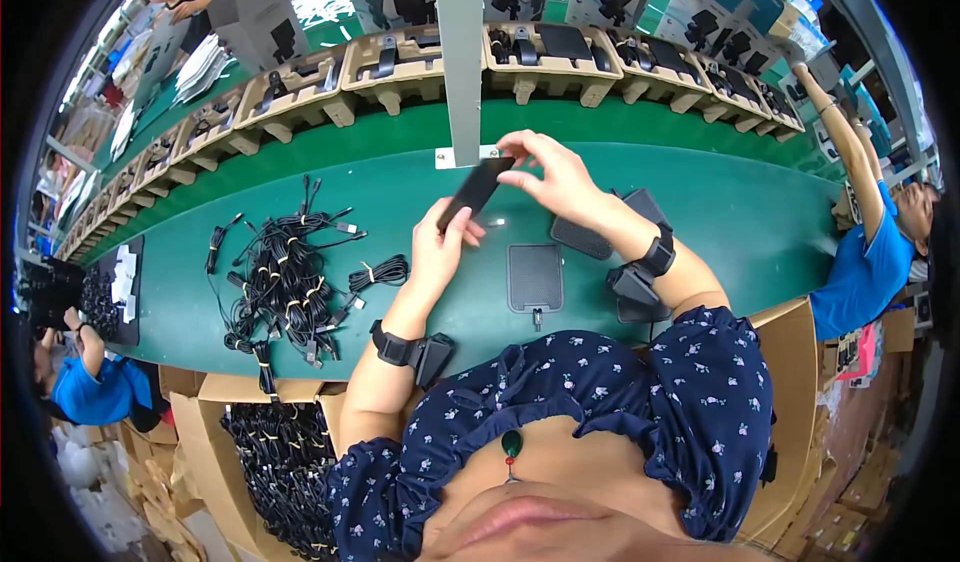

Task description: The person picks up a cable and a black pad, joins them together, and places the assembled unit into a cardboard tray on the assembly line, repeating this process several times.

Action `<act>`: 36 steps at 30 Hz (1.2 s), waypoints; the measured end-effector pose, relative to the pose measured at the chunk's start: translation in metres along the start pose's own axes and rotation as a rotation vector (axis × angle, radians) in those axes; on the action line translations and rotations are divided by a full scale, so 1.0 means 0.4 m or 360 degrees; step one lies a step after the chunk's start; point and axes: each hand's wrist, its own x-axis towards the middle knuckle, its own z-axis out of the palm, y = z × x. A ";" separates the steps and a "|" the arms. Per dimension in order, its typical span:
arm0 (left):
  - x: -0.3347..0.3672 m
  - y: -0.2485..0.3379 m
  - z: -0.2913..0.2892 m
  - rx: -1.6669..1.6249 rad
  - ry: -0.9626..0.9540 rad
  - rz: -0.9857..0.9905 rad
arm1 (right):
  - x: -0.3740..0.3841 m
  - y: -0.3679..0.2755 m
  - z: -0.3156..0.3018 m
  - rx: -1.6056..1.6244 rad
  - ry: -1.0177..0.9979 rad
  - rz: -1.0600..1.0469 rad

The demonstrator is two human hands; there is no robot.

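A thin black rectangular panel [476, 192] is held up at a slant above the green table, seen nearly edge-on. My left hand [438, 250] grips its lower end between thumb and fingers. At the upper end, the thumb and fingertips of my right hand [553, 177] close on its edge. A dark flat rectangular device [536, 274] lies below my hands, with a small connector at its near edge. More dark panels [582, 239] lie partly hidden beneath my right forearm. Left of my left hand rests a tied coil of black cable [378, 274] beside a heap of bundled cables [292, 277].
A grey metal post [462, 62] stands just beyond my hands. Brown moulded trays [395, 74] with black parts line the raised shelf behind. An open carton [215, 462] full of cable bundles sits lower left. People in blue work at far left and right.
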 end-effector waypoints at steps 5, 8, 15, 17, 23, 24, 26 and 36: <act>-0.009 0.027 0.006 -0.0545 -0.0212 -0.0103 | -0.003 0.045 -0.017 0.1037 -0.0555 0.0530; -0.012 0.026 0.016 -0.0532 -0.0298 -0.0057 | 0.006 0.035 -0.029 0.1159 -0.0285 0.0557; -0.021 -0.013 0.020 -0.0437 -0.0387 -0.0085 | 0.009 0.046 -0.055 0.1085 -0.0056 0.0555; -0.021 -0.027 0.012 -0.0342 -0.0284 -0.0035 | 0.059 0.076 -0.102 0.0973 0.0468 0.0481; -0.027 -0.045 0.005 -0.0065 -0.0188 -0.0007 | 0.291 0.181 -0.140 0.0922 0.0789 0.0293; -0.029 -0.047 0.009 -0.0030 -0.0177 -0.0014 | 0.332 0.189 -0.122 0.0860 0.0773 0.0303; -0.029 -0.059 0.008 0.0030 -0.0166 0.0009 | 0.406 0.195 -0.072 0.0826 0.0707 0.0298; -0.039 -0.018 0.003 0.0206 -0.0101 0.0088 | 0.613 0.424 0.095 0.0281 0.0317 0.0307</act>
